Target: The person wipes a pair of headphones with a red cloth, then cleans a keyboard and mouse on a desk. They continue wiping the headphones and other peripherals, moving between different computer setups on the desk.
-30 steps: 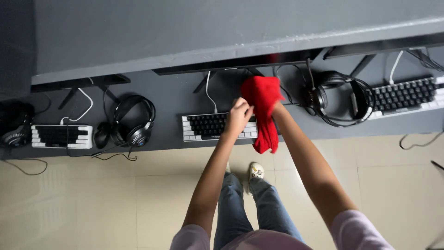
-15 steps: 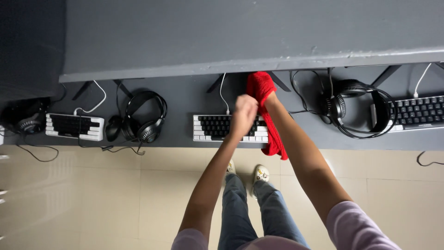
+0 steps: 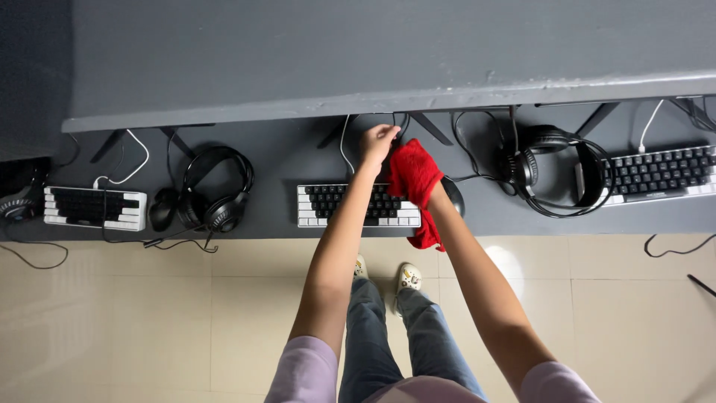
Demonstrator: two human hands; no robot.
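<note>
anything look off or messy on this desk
Nothing is spilled or broken. The cables by the left headphones trail loosely off the front edge of the desk, and the red cloth in the right hand droops past that edge. The left hand reaches behind the middle keyboard.

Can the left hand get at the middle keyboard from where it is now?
Probably yes: the left hand is just beyond the middle keyboard, its forearm passing over the keys; the red cloth covers only the right end.
</note>
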